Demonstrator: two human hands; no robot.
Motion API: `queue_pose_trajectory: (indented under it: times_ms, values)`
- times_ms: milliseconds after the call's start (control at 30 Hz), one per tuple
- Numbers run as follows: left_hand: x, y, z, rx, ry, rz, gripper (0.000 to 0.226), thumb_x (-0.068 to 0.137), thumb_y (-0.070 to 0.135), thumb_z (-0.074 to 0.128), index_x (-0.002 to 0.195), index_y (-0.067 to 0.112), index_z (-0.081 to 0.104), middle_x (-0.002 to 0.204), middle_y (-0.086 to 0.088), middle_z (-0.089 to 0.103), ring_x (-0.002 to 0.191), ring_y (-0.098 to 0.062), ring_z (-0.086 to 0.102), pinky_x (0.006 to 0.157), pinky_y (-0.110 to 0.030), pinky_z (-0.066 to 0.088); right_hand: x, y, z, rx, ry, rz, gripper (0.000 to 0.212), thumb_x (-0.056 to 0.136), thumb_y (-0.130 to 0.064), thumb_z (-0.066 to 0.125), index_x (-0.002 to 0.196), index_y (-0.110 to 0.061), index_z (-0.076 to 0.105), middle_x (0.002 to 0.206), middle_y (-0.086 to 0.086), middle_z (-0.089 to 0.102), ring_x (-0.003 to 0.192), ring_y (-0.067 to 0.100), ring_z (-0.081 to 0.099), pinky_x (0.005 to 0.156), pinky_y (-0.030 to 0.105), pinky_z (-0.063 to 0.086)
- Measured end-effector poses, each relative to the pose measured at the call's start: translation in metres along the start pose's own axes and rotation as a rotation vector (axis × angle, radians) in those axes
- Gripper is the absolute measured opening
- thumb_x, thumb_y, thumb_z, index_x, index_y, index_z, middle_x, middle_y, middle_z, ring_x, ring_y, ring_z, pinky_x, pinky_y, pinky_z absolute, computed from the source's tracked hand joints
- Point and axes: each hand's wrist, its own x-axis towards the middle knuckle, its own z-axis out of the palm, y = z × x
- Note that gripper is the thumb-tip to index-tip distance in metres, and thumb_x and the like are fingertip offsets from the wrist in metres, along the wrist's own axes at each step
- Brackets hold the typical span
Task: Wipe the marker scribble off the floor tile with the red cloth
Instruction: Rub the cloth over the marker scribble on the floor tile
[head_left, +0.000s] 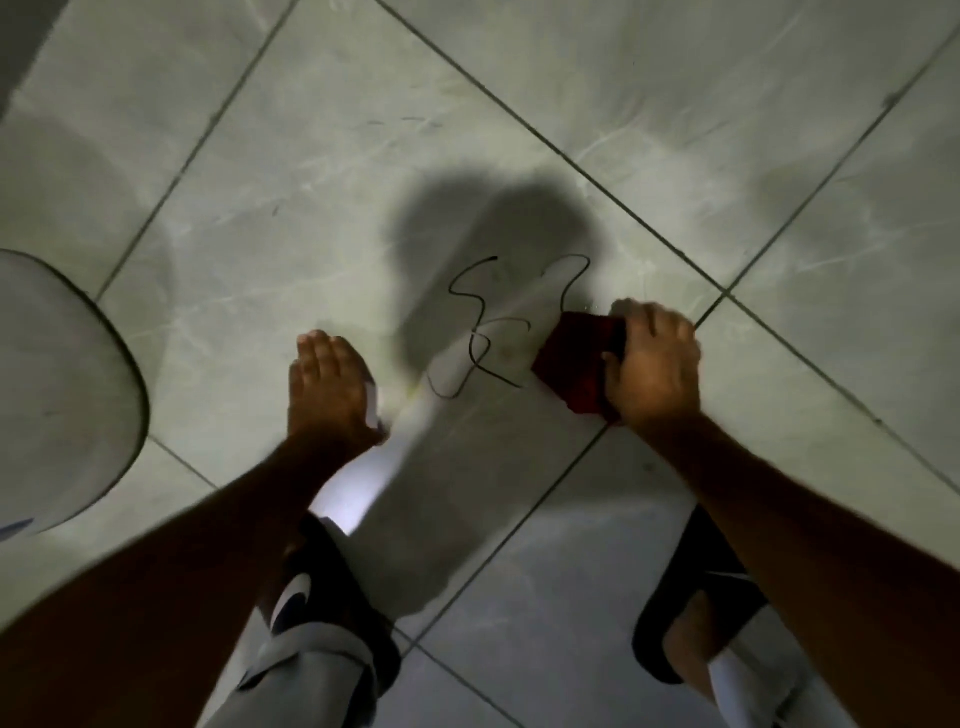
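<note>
A black marker scribble (491, 322) loops across a grey floor tile (311, 208) in the middle of the view. My right hand (654, 364) presses a folded red cloth (576, 358) flat on the tile at the scribble's right edge, covering the end of one line. My left hand (330, 384) hovers low to the left of the scribble, fingers together and pointing away from me. A small white object (375, 408) shows at its thumb side; what it is cannot be told.
A round white object (62, 395) stands at the left edge. My feet in black slides (332, 597) (696, 587) rest on the tiles below my hands. Dark grout lines (571, 161) cross the floor diagonally. Shadows fall over the scribbled tile.
</note>
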Motion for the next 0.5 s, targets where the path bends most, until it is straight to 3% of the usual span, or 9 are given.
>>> queue_pose_trajectory:
  times_ms: [67, 167, 267, 333, 367, 433, 500]
  values:
    - [0.005, -0.005, 0.007, -0.016, -0.090, -0.030, 0.139, 0.059, 0.049, 0.084, 0.147, -0.010, -0.005, 0.156, -0.036, -0.007, 0.147, -0.048, -0.007, 0.121, -0.054, 0.009, -0.012, 0.002, 0.018, -0.150, 0.053, -0.148, 0.064, 0.086, -0.037, 0.042, 0.145, -0.016, 0.037, 0.149, 0.023, 0.038, 0.135, 0.044, 0.035, 0.104, 0.055, 0.032]
    - [0.013, -0.008, 0.016, -0.013, -0.145, -0.042, 0.148, 0.053, 0.049, 0.088, 0.145, -0.011, -0.011, 0.154, -0.039, -0.014, 0.145, -0.050, -0.011, 0.121, -0.054, 0.009, -0.035, 0.016, 0.055, -0.176, -0.058, -0.224, 0.073, 0.094, -0.055, 0.033, 0.155, -0.016, 0.017, 0.159, 0.025, 0.020, 0.144, 0.046, 0.021, 0.111, 0.063, 0.021]
    - [0.018, -0.007, 0.018, 0.031, -0.155, -0.040, 0.150, 0.052, 0.051, 0.088, 0.144, -0.013, -0.011, 0.152, -0.043, -0.012, 0.144, -0.053, -0.009, 0.120, -0.056, 0.010, -0.074, 0.039, 0.076, -0.254, -0.070, -0.117, 0.088, 0.091, -0.068, 0.028, 0.155, -0.012, 0.010, 0.159, 0.029, 0.015, 0.144, 0.047, 0.017, 0.112, 0.062, 0.018]
    - [0.018, -0.007, 0.019, 0.051, -0.151, -0.044, 0.151, 0.051, 0.052, 0.088, 0.143, -0.015, -0.011, 0.151, -0.045, -0.010, 0.144, -0.055, -0.006, 0.119, -0.057, 0.011, -0.105, 0.039, 0.084, -0.134, -0.053, 0.155, 0.090, 0.091, -0.069, 0.020, 0.154, -0.006, 0.008, 0.156, 0.035, 0.014, 0.142, 0.053, 0.017, 0.112, 0.064, 0.018]
    - [0.020, -0.006, 0.019, 0.059, -0.148, -0.043, 0.151, 0.051, 0.052, 0.088, 0.143, -0.015, -0.011, 0.150, -0.045, -0.010, 0.144, -0.055, -0.006, 0.119, -0.057, 0.012, -0.115, 0.031, 0.089, -0.051, -0.037, 0.319, 0.090, 0.092, -0.068, 0.021, 0.153, -0.003, 0.008, 0.154, 0.039, 0.015, 0.140, 0.057, 0.019, 0.111, 0.066, 0.020]
    - [0.022, -0.005, 0.020, 0.060, -0.158, -0.051, 0.152, 0.050, 0.052, 0.089, 0.142, -0.016, -0.012, 0.150, -0.045, -0.011, 0.143, -0.056, -0.007, 0.119, -0.058, 0.011, -0.123, -0.005, 0.094, 0.039, -0.046, 0.499, 0.090, 0.091, -0.059, 0.046, 0.149, 0.004, 0.018, 0.147, 0.046, 0.024, 0.131, 0.065, 0.028, 0.106, 0.071, 0.026]
    - [0.023, -0.005, 0.020, 0.057, -0.159, -0.058, 0.153, 0.050, 0.052, 0.089, 0.142, -0.015, -0.013, 0.151, -0.044, -0.012, 0.144, -0.055, -0.008, 0.120, -0.057, 0.010, -0.116, -0.044, 0.101, 0.028, -0.076, 0.374, 0.092, 0.085, -0.058, 0.057, 0.149, 0.002, 0.027, 0.144, 0.047, 0.028, 0.128, 0.067, 0.031, 0.101, 0.075, 0.029]
